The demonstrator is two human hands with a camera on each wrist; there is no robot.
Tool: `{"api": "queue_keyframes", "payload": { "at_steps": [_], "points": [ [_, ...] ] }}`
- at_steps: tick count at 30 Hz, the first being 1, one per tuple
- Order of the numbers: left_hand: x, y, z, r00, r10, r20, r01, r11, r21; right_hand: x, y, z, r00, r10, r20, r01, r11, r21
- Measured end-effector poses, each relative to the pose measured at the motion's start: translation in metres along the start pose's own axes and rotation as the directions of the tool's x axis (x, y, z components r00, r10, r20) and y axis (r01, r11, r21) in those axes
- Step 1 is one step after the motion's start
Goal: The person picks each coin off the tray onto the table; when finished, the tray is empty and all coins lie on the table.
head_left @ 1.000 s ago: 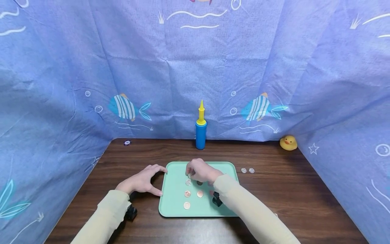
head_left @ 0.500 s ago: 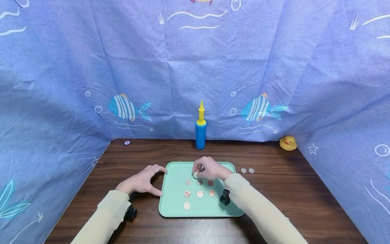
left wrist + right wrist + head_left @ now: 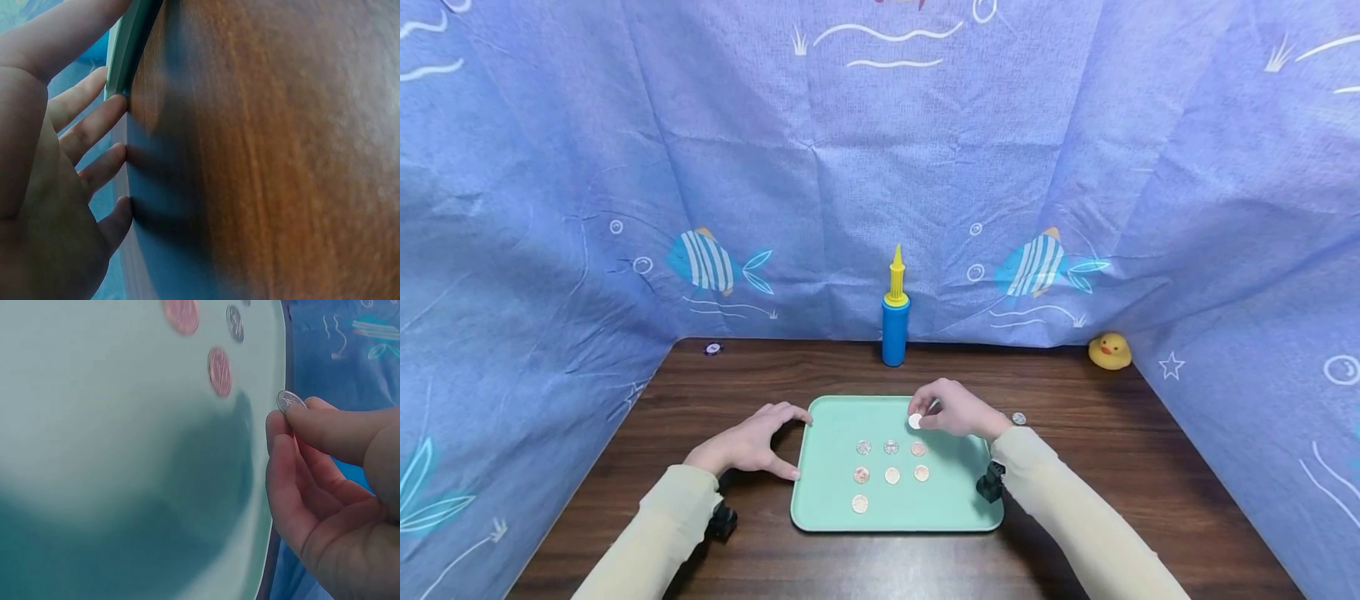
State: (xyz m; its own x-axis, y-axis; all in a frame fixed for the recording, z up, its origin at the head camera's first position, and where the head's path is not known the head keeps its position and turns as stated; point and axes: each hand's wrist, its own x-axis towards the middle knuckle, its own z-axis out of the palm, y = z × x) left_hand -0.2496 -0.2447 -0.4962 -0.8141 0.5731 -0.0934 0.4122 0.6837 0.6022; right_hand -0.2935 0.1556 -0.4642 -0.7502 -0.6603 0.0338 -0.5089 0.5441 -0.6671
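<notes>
Farther right than a moment ago, my right hand (image 3: pixel 958 408) pinches a coin (image 3: pixel 915 422) above the tray (image 3: pixel 943 508), whose long axis runs left to right; seven coins (image 3: pixel 892 475) lie leftward, nearer me; my spread left hand (image 3: pixel 741 443) touches the tray.

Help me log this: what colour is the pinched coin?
The coin is silver, clearest in the right wrist view.

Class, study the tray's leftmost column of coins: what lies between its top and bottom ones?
One middle coin lies there, flat on the tray; the head view shows it.
</notes>
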Motion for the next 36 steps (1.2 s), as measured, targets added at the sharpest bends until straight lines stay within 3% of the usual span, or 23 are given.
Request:
{"api": "queue_keyframes", "payload": {
  "at_steps": [16,26,36],
  "points": [
    [0.000,-0.003,0.001,1.000,0.008,-0.005,-0.008,1.000,-0.001,-0.043,0.033,-0.036,0.995,0.062,-0.074,-0.060,0.998,0.024],
    [0.000,-0.001,0.001,1.000,0.004,-0.003,-0.004,1.000,-0.004,-0.072,0.057,-0.058,0.988,0.131,-0.079,-0.121,0.985,0.126],
    [0.000,0.000,0.001,1.000,0.008,0.002,-0.008,1.000,-0.001,-0.097,0.075,-0.073,0.971,0.182,-0.153,-0.168,0.981,0.095]
  ]
}}
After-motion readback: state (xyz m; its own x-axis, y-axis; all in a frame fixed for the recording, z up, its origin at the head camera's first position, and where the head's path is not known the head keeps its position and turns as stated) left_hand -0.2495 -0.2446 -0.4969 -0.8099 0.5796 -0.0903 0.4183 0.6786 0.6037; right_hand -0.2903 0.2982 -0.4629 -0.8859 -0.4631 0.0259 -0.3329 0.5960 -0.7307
